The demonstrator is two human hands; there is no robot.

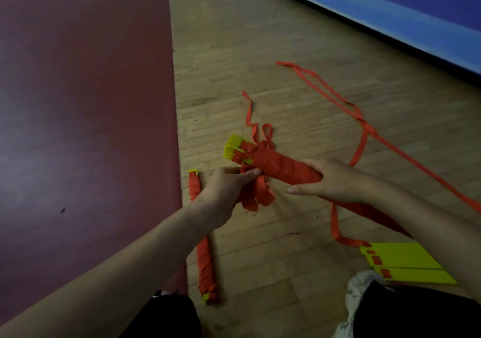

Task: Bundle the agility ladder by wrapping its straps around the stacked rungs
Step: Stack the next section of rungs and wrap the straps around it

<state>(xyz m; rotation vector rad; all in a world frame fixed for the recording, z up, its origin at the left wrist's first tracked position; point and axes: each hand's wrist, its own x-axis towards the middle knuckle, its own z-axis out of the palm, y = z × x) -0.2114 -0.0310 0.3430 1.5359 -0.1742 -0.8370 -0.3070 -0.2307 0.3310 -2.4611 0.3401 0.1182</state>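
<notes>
A bundle of stacked yellow rungs (233, 147) wrapped in red strap (281, 167) is held above the wooden floor at mid-frame. My left hand (226, 189) pinches loose red strap loops (256, 194) hanging under the bundle's left end. My right hand (335, 180) grips the wrapped bundle at its right end, fingers over the top and thumb stretched out below. Loose red strap (335, 98) trails from the bundle across the floor to the right and back.
A second, fully wrapped ladder bundle (204, 254) lies on the floor by my left forearm. Flat yellow rungs (408, 262) lie at lower right near my knee. A dark red mat (78, 103) covers the left; a blue wall pad (390, 14) runs along the back right.
</notes>
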